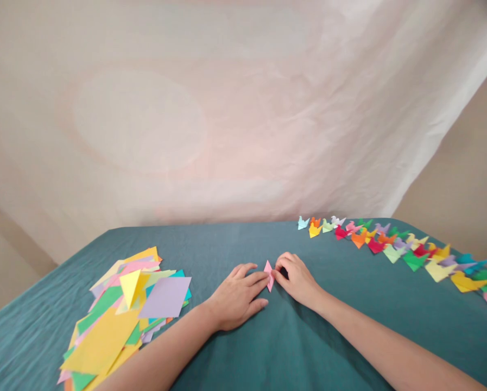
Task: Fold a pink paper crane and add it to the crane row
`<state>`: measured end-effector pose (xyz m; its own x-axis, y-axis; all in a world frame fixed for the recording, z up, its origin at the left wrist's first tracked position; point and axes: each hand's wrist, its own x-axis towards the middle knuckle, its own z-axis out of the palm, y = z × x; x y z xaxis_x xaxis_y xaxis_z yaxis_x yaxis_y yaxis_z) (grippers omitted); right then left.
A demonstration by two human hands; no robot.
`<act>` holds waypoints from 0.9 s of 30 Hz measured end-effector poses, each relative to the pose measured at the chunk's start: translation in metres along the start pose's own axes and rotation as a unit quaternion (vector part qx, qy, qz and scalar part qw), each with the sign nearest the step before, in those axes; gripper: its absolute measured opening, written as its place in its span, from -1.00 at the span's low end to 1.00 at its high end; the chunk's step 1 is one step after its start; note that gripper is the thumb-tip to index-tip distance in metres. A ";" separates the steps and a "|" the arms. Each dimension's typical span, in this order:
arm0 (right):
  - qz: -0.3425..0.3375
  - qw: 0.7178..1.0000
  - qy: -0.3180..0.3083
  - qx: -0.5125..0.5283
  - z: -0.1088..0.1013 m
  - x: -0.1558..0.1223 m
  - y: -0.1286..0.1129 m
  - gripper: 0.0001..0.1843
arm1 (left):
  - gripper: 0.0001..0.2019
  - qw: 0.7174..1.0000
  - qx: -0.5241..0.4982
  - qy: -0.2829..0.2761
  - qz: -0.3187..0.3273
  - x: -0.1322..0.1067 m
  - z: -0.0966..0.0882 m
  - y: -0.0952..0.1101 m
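A small pink folded paper point(269, 267), narrow and diamond-shaped, lies on the green tablecloth point(227, 239) between my hands. My left hand point(241, 293) rests flat with its fingers spread, and its fingertips touch the paper's left edge. On the other side, my right hand point(294, 277) has its thumb and index finger curled together at the paper's right edge in a pinch. The fingertips cover part of the paper's middle, while its upper and lower points show.
To the left lies a loose pile of coloured paper sheets point(100, 342), with a lilac square point(165, 297) and a folded yellow piece point(131, 287) on top. Several folded paper birds point(415, 260) stand in rows along the right. A pale cloth point(243, 119) hangs behind the table.
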<state>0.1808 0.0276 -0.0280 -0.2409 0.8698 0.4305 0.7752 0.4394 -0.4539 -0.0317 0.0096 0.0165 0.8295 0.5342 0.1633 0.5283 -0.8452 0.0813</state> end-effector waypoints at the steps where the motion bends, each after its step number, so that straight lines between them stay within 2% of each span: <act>1: -0.002 1.000 0.003 0.001 0.000 0.000 0.000 -0.91 | -0.57 1.000 0.000 -0.002 0.000 0.000 0.000 0.000; 5: -0.019 1.000 0.009 0.005 -0.001 -0.002 -0.002 -0.96 | -0.57 1.000 0.000 -0.005 -0.003 0.000 0.001 -0.001; 14: -0.137 0.989 -0.025 -0.041 -0.007 -0.007 -0.008 -0.76 | -0.59 1.000 -0.025 -0.008 -0.002 0.000 -0.002 0.000; 27: -0.138 0.981 -0.083 -0.106 -0.013 -0.006 -0.014 -0.76 | -0.61 0.999 -0.039 -0.002 -0.009 0.000 0.000 -0.002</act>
<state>0.1792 0.0134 -0.0137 -0.5367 0.7565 0.3737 0.7666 0.6223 -0.1587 -0.0334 0.0112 0.0167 0.8209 0.5492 0.1563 0.5275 -0.8342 0.1608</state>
